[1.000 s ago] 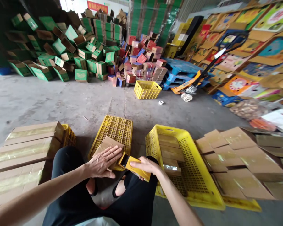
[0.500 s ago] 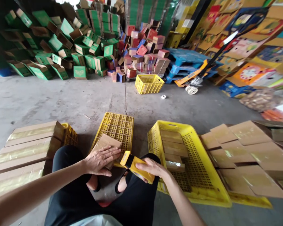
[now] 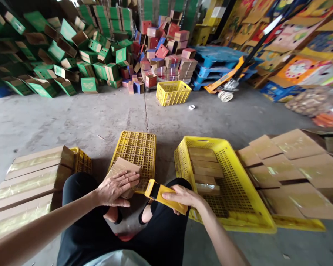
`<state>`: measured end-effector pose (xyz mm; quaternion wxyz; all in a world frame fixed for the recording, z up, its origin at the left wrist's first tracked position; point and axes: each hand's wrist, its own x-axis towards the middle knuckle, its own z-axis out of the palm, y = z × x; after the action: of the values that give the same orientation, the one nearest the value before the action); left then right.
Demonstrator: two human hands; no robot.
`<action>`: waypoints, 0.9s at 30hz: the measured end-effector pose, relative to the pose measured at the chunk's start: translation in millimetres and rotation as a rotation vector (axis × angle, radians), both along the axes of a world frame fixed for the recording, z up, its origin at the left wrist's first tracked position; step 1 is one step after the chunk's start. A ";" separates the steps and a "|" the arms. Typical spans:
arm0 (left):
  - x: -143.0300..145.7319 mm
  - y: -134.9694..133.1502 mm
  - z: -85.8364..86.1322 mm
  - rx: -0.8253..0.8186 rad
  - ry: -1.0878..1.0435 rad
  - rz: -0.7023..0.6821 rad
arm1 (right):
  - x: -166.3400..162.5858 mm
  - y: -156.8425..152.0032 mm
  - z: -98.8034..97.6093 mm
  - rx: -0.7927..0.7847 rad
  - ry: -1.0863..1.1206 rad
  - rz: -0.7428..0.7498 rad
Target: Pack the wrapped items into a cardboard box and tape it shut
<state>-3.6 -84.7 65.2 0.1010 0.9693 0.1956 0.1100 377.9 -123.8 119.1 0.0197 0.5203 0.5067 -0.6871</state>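
While the person is sitting with knees drawn up on the grey concrete floor, the left hand is pressing flat on a small brown cardboard box. Its grip is spread apart, the fingers stretched over the lid rather than curled round anything. That box is lying at the near left corner of an upturned yellow plastic lattice crate, which is standing on the floor just ahead of the knees.

The right hand is holding a yellow plastic tape dispenser, its grip clamped round the handle. The dispenser's black-banded front end is pointing towards the box, just beside its near right corner; whether it is touching the cardboard I cannot tell.

Beside the crate's right edge, a yellow perforated plastic basket is resting on the floor and carrying a row of flat brown cartons along its far left side. A stack of long taped brown cartons is lying by the left knee, and more taped brown boxes are lying beyond the basket's right edge. Along the far edge of the floor, green cardboard boxes are lying heaped near another small yellow crate.
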 end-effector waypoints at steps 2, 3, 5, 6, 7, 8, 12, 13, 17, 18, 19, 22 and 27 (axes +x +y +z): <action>-1.4 0.5 1.5 -0.021 -0.004 -0.008 | -12.1 4.1 -7.1 0.009 -0.019 -0.011; -2.4 0.6 2.3 -0.033 -0.012 -0.008 | -19.4 6.6 -10.7 0.015 -0.031 -0.020; -4.6 0.2 3.1 -0.062 -0.033 0.005 | -34.9 11.8 -16.9 0.003 -0.066 -0.004; -5.7 -0.3 3.0 -0.077 -0.048 0.018 | -42.1 14.2 -19.0 -0.004 -0.087 -0.008; -6.7 -0.8 2.5 -0.090 -0.066 0.037 | -48.6 16.3 -20.2 -0.009 -0.106 -0.010; -7.6 -1.4 1.6 -0.102 -0.091 0.067 | -54.1 17.9 -20.7 -0.010 -0.123 -0.015; -10.9 -2.1 -5.3 -0.147 -0.272 0.332 | -65.6 20.2 -15.9 -0.008 -0.170 -0.019; -12.4 -1.2 -7.7 -0.175 -0.332 0.433 | -66.7 20.1 -14.2 -0.008 -0.179 -0.023; -22.7 7.2 -17.7 -0.485 -0.550 0.932 | -70.7 20.1 -10.1 -0.006 -0.177 -0.036; -25.8 9.7 -19.6 -0.615 -0.573 1.032 | -72.1 20.5 -10.1 -0.001 -0.171 -0.032; -28.7 11.9 -21.0 -0.760 -0.579 1.094 | -73.6 20.9 -10.3 0.006 -0.166 -0.025; -34.2 13.2 -21.6 -1.143 -0.557 1.109 | -78.7 20.4 -11.7 0.034 -0.175 -0.008; -34.6 -3.6 -15.9 -1.329 -0.701 1.051 | -84.3 7.4 -11.5 0.087 -0.208 -0.071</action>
<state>-38.2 -88.3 49.3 0.6284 0.4092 0.5925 0.2943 293.6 -116.4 107.6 0.0251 0.6069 0.5124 -0.6070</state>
